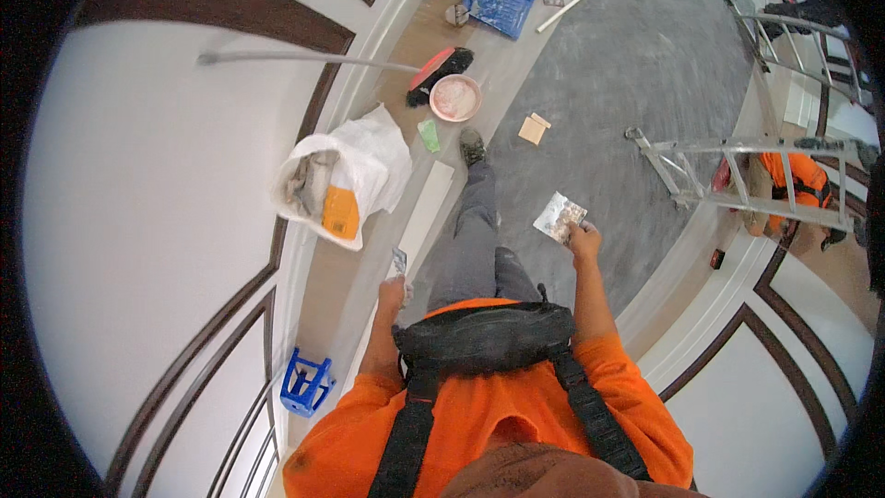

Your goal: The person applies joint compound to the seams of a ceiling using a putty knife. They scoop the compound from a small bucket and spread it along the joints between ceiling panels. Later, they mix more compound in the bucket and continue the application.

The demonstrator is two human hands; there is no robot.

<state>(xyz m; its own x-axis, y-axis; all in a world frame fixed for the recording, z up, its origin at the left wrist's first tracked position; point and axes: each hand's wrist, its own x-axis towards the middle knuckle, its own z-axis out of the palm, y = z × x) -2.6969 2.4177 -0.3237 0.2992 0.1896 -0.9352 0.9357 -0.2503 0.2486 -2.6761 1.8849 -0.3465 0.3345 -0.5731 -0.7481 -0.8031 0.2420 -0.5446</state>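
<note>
My right hand (584, 240) is closed on the edge of a square, flat white piece (557, 216) with grey-brown smears, held out over the grey floor. What that piece is made of I cannot tell. Lower and to the left, my left hand (392, 295) grips a small, flat, grey-white blade-like piece (398, 263) that points forward. A long pale board (429, 207) lies on the floor just beyond it. Left of that board sits a white sack (378, 161), its mouth open, with an orange packet (340, 213) and greyish stuff inside.
Ahead stand a pink-white bucket (455, 98), a broom (441, 74) and a blue dustpan (502, 6). A blue plastic stool (306, 383) is at lower left. Metal ladders (737, 146) rise at right, by a person in orange (800, 180). Tan scraps (532, 130) lie on the floor.
</note>
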